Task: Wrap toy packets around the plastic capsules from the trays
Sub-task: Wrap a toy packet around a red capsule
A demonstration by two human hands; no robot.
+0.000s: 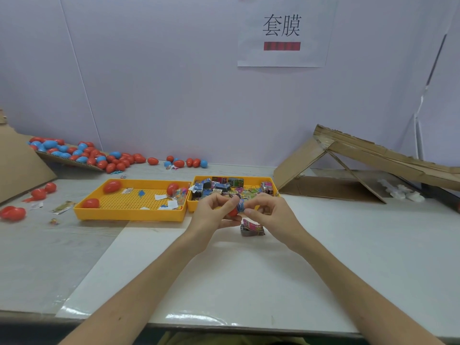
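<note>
Bright, even, diffuse light, seemingly from above, gives the wall point(149, 70) a cool lavender cast; shadows are faint and soft-edged, with a pale one on the tabletop point(361, 257) beneath the left hand point(211, 212) and right hand point(271, 210); white glare streaks sit on the glossy film point(74, 308) along the tabletop's near edge; wide-angle distortion bows that edge and stretches the forearms; the loose capsules point(12, 213) at the far left are smeared; the packet point(241, 205) and red capsule point(233, 212) held between the hands look soft, the print unreadable; the sign point(281, 33) reads clearly
</note>
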